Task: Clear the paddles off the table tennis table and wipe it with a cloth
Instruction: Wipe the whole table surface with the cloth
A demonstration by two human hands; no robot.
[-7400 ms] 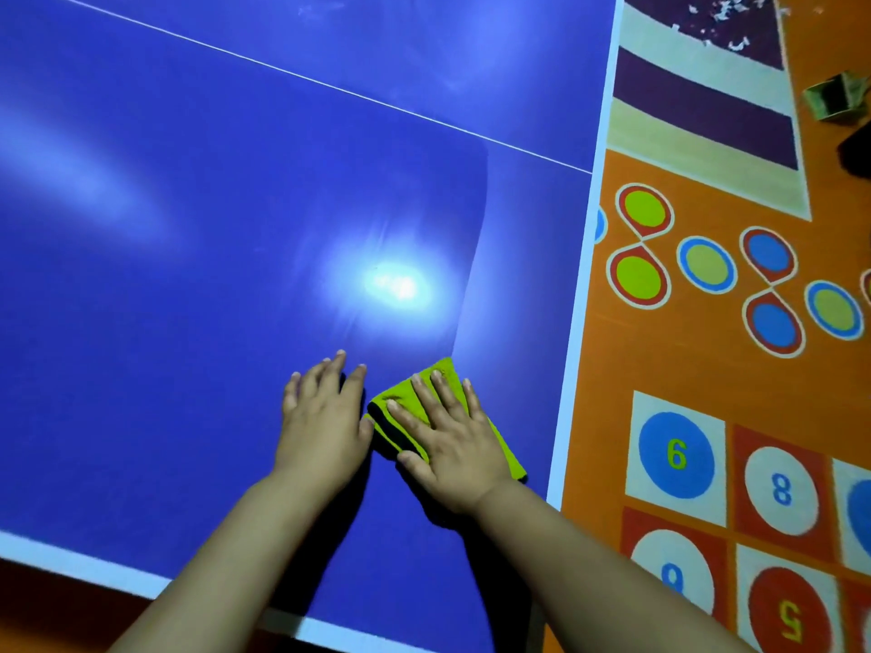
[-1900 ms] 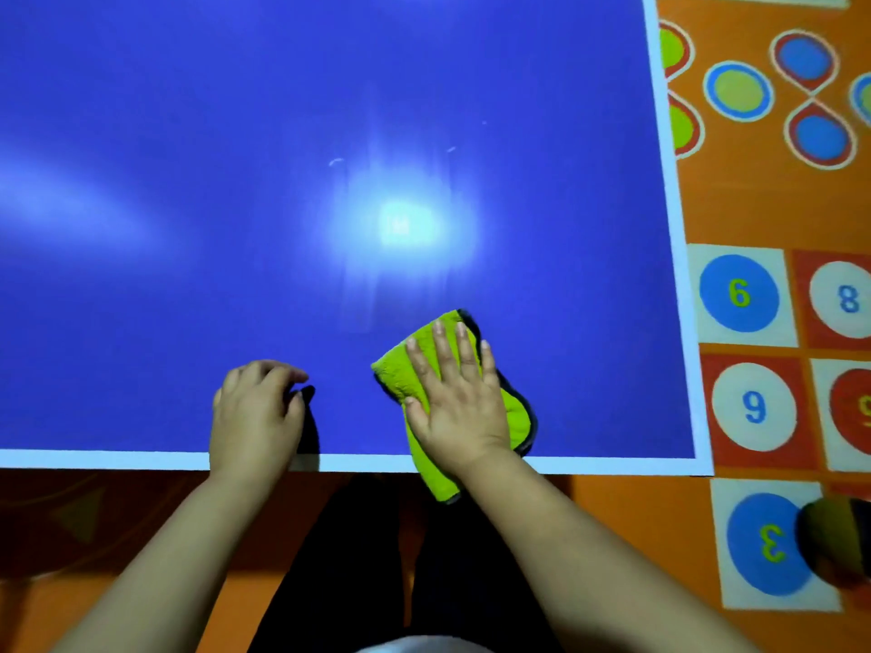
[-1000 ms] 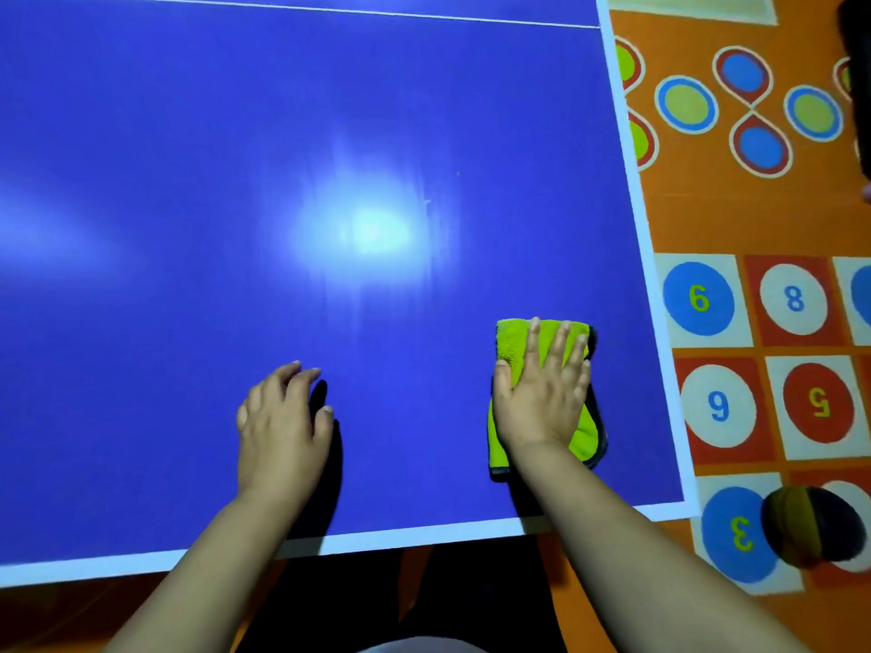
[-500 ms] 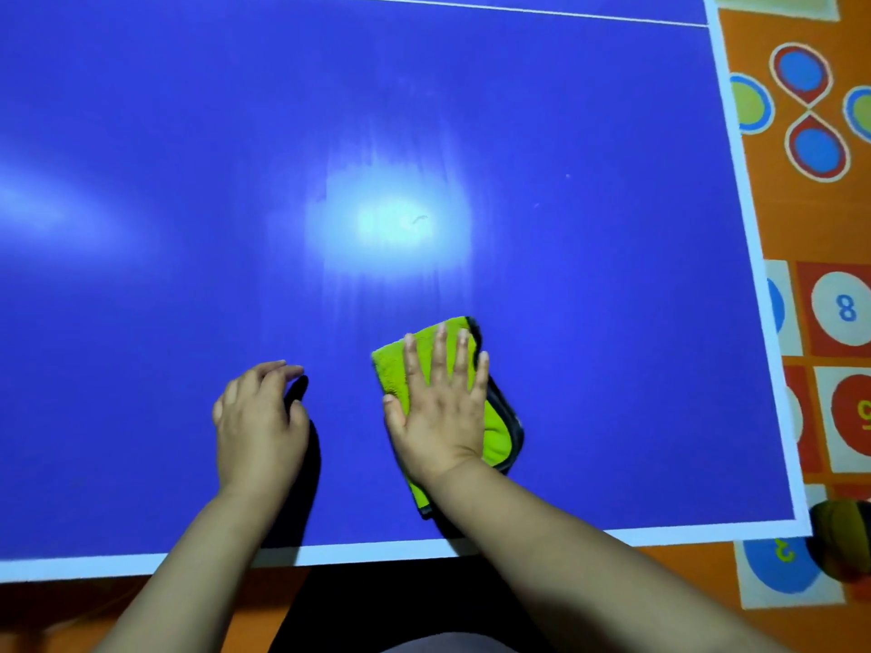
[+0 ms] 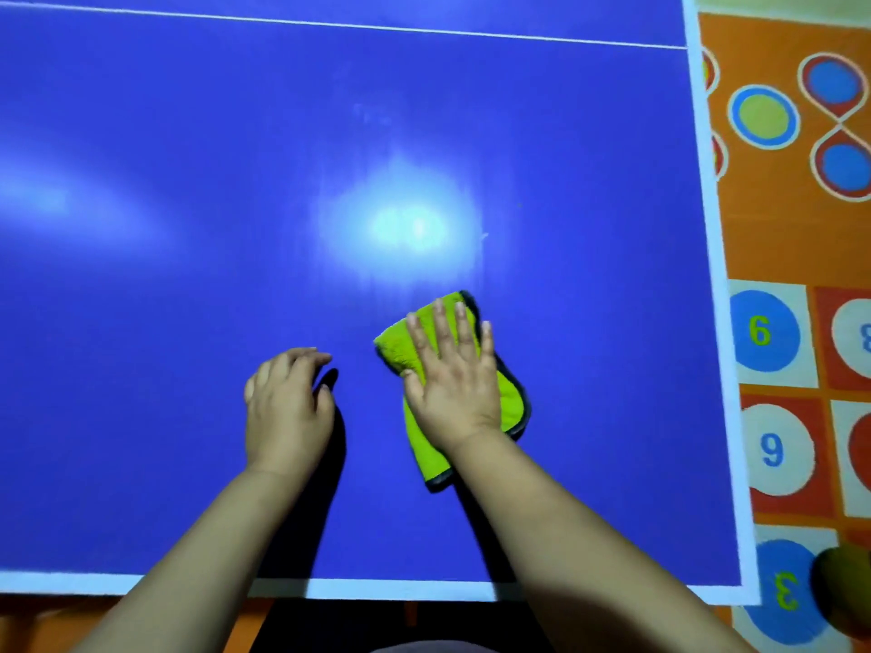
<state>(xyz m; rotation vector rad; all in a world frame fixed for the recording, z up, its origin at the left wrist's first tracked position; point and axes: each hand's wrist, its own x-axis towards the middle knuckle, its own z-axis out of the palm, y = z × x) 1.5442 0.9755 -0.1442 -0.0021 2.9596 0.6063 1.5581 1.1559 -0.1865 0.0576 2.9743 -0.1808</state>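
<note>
One head-worn wide-angle view looks steeply down and forward from the near end of the table (image 5: 165, 322), close enough that both forearms (image 5: 565, 534) enter from the bottom edge. The right hand (image 5: 452, 384) pressing the cloth (image 5: 511, 400) sits just below centre. The table's side edge and the mat (image 5: 777, 238) lie to its right, and the white line (image 5: 377, 26) lies beyond it.

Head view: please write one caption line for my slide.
Right hand presses a green cloth flat on the blue table; left hand rests beside it.

6, 9, 3 on floor mat (image 5: 777, 247)
</note>
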